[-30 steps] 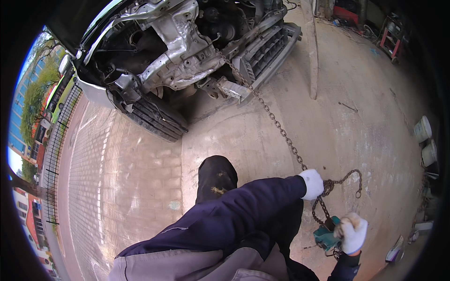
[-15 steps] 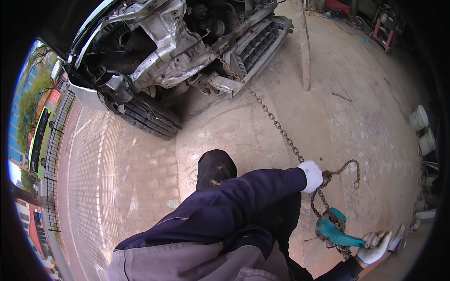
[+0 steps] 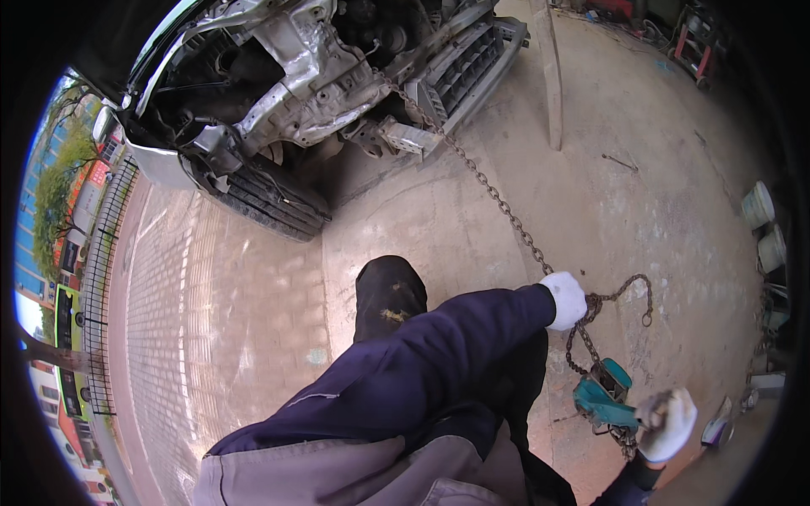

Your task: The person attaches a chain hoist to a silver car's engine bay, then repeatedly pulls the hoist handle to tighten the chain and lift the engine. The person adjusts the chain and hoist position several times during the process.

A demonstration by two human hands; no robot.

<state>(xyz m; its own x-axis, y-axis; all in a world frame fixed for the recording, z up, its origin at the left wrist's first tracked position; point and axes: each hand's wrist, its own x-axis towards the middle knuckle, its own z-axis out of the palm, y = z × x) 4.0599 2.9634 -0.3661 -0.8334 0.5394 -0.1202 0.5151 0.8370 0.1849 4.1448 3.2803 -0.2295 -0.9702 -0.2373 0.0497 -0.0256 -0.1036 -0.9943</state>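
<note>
A rusty chain [image 3: 499,201] runs taut from the front of a stripped car [image 3: 308,93] down to my left hand [image 3: 566,300]. That hand, in a white glove, is closed around the chain just above a bunched knot of links [image 3: 594,309]. Below the knot, more chain leads to a teal lever hoist [image 3: 601,403]. My right hand [image 3: 672,427], also gloved in white, is closed on the end of the hoist's lever, its fingers partly blurred. From the knot, a loose chain tail [image 3: 634,280] curls over the concrete.
A wooden post [image 3: 550,93] stands beside the detached-looking front grille [image 3: 468,72]. A thin metal rod [image 3: 620,161] lies on the floor. White buckets [image 3: 758,205] line the right side, and a red-framed cart [image 3: 693,51] stands at the far right. My bent knee [image 3: 390,291] is close in front.
My right hand has swung upward and a little left with the hoist lever. My left hand keeps its hold on the chain. The green bus outside has shifted down in view.
</note>
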